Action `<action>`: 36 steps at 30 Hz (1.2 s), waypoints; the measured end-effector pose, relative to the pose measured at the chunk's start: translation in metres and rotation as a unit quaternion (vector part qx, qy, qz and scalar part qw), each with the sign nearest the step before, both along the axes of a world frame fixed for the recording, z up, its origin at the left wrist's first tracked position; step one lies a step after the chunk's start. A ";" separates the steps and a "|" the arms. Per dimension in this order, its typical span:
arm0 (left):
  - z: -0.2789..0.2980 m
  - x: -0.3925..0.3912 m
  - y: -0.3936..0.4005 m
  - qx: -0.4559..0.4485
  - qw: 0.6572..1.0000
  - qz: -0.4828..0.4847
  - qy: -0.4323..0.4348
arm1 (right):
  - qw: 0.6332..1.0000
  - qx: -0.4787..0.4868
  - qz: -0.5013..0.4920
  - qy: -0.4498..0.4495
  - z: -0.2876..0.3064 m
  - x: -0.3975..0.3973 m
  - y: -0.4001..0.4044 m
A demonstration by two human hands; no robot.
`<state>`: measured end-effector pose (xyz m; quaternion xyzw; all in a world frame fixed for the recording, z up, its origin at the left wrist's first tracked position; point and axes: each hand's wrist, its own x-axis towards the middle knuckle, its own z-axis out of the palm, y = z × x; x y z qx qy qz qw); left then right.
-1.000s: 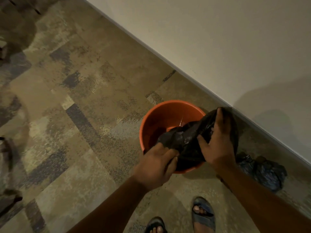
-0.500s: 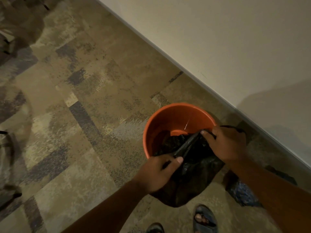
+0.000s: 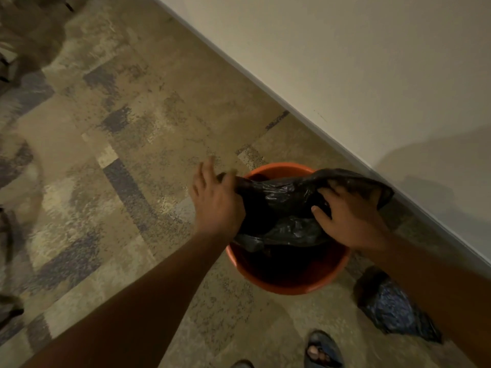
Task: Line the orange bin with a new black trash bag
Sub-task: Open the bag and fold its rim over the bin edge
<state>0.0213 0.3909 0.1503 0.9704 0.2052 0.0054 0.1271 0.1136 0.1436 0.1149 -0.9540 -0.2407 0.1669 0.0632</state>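
Note:
The round orange bin point(image 3: 289, 284) stands on the carpet close to the wall. A crumpled black trash bag point(image 3: 281, 205) is stretched across its mouth, with part of it hanging down inside. My left hand point(image 3: 216, 201) grips the bag's edge at the bin's left rim, outer fingers spread. My right hand point(image 3: 350, 220) holds the bag's other edge over the right rim, near the wall. The bin's near inner wall is dark and partly hidden by the bag.
A white wall point(image 3: 345, 62) runs diagonally just behind the bin. Another dark, bluish bag point(image 3: 393, 312) lies crumpled on the floor to the bin's right. My sandalled feet point(image 3: 321, 350) are at the bottom edge. Patterned carpet point(image 3: 132, 155) spreads to the left.
Both hands have pulled apart, spreading the bag's opening across the bin: the left hand went to the left rim, the right toward the wall. The view shifted, so the bin sits lower right.

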 end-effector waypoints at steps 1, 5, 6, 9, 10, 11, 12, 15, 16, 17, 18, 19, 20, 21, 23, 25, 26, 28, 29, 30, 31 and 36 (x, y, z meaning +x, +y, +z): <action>-0.002 -0.001 -0.007 0.012 0.996 -0.088 -0.018 | 0.999 -0.046 0.004 0.003 -0.005 0.004 0.003; -0.023 -0.006 -0.028 -0.069 0.958 -0.265 0.083 | 0.998 -0.046 0.021 0.026 -0.016 0.012 0.013; -0.031 -0.002 -0.028 -0.088 0.963 -0.228 0.112 | 0.998 -0.042 0.033 0.025 -0.018 0.014 0.014; -0.048 0.015 -0.019 -0.093 0.972 -0.149 0.158 | 0.997 -0.045 0.066 0.001 -0.026 0.021 0.016; -0.052 0.020 -0.015 -0.085 0.970 -0.147 0.171 | 0.996 -0.042 0.073 -0.014 -0.029 0.025 0.015; -0.055 0.025 -0.011 -0.080 0.969 -0.146 0.184 | 0.996 -0.037 0.077 -0.029 -0.033 0.028 0.015; -0.057 0.030 -0.008 -0.082 0.967 -0.145 0.193 | 0.996 -0.033 0.076 -0.042 -0.036 0.032 0.015; -0.062 0.040 -0.003 -0.108 0.965 -0.127 0.203 | 0.997 -0.014 0.060 -0.056 -0.049 0.043 0.015; -0.062 0.043 -0.001 -0.118 0.965 -0.118 0.203 | 0.997 -0.010 0.050 -0.051 -0.053 0.046 0.015; -0.062 0.046 0.001 -0.128 0.965 -0.109 0.204 | 0.998 -0.009 0.036 -0.041 -0.058 0.050 0.016; -0.063 0.050 0.003 -0.137 0.964 -0.101 0.206 | 0.999 -0.009 0.017 -0.028 -0.061 0.054 0.017; -0.064 0.054 0.005 -0.145 0.963 -0.097 0.208 | 1.000 -0.011 -0.004 -0.014 -0.064 0.058 0.018; -0.066 0.057 0.007 -0.149 0.962 -0.095 0.208 | 0.999 -0.027 -0.016 -0.002 -0.066 0.064 0.018; -0.068 0.059 0.010 -0.152 0.962 -0.095 0.206 | 0.998 -0.053 -0.017 0.004 -0.067 0.068 0.017; -0.074 0.063 0.014 -0.162 0.961 -0.096 0.204 | 0.996 -0.090 0.000 0.013 -0.062 0.072 0.014; -0.081 0.065 0.018 -0.196 0.956 -0.086 0.202 | 0.998 -0.051 -0.030 0.010 -0.058 0.068 0.009; -0.083 0.065 0.020 -0.218 0.954 -0.070 0.196 | 0.998 -0.004 -0.062 0.025 -0.057 0.065 0.006; -0.087 0.064 0.024 -0.260 0.950 -0.015 0.172 | 0.982 0.080 -0.127 0.117 -0.058 0.061 0.000; -0.089 0.061 0.025 -0.280 0.946 0.014 0.163 | 0.968 0.111 -0.154 0.164 -0.059 0.058 -0.004; -0.090 0.057 0.027 -0.299 0.940 0.037 0.158 | 0.955 0.135 -0.170 0.200 -0.059 0.055 -0.008; -0.091 0.051 0.028 -0.313 0.936 0.055 0.153 | 0.944 0.154 -0.178 0.230 -0.059 0.051 -0.014; -0.092 0.006 0.027 -0.337 0.926 0.092 0.142 | 0.924 0.186 -0.196 0.271 -0.062 0.024 -0.043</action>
